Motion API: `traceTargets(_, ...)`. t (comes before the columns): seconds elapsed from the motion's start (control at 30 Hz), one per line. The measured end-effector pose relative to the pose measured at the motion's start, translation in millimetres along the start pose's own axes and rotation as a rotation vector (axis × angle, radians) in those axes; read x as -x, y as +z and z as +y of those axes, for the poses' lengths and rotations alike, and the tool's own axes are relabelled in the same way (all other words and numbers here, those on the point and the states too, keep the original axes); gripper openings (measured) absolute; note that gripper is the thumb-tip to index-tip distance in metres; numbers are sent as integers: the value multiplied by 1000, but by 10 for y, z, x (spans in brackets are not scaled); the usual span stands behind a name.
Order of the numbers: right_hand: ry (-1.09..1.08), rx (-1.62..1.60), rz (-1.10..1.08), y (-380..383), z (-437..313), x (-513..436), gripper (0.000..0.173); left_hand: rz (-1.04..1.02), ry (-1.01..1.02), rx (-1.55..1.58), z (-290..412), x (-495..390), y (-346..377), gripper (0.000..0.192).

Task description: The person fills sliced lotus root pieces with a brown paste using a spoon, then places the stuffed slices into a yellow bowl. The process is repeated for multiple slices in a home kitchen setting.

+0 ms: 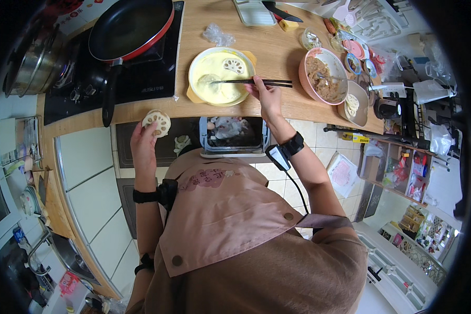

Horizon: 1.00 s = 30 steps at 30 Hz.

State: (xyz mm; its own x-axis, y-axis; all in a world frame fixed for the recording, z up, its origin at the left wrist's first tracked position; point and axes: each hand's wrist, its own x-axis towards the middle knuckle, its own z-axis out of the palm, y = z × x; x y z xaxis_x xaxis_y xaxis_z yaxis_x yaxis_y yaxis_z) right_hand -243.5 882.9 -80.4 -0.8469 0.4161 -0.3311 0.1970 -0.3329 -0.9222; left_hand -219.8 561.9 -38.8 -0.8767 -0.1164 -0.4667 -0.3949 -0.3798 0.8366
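Between the fingers of my left hand is a lotus root slice, held up just off the counter's front edge; it looks like a stacked pair. My right hand grips dark chopsticks, whose tips dip into pale yellow batter in a round yellow-rimmed bowl. One lotus root slice lies at the batter's upper right, and a batter-coated piece is at the chopstick tips. To the right, a pink bowl holds minced filling with a spoon in it.
At the left a red frying pan sits on the black cooktop, its handle pointing towards me. Crumpled plastic lies behind the batter bowl. A beige container with lotus slices is at the right. Below the counter edge stands an open bin.
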Motion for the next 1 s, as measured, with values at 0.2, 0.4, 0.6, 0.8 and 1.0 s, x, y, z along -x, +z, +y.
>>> traceTargets(0.2,-302,229,-70,-162,-312,40,23,-14,-21,9,-17,-35,-8,27)
traceTargets(0.4,-498,602,-125,-16,-234,384,17,-5,-25,-7,-22,-37,-19,24)
traceTargets(0.6,-598,662,-59,104,-232,493,16,-14,-41,-8,14,-22,34,24)
traceTargets(0.8,-704,670,-202,170,-263,681,11,-10,-31,-7,-6,-30,1,25)
traceTargets(1.0,-682,687,-185,96,-270,659,13,-29,-51,-42,-26,-52,-32,29)
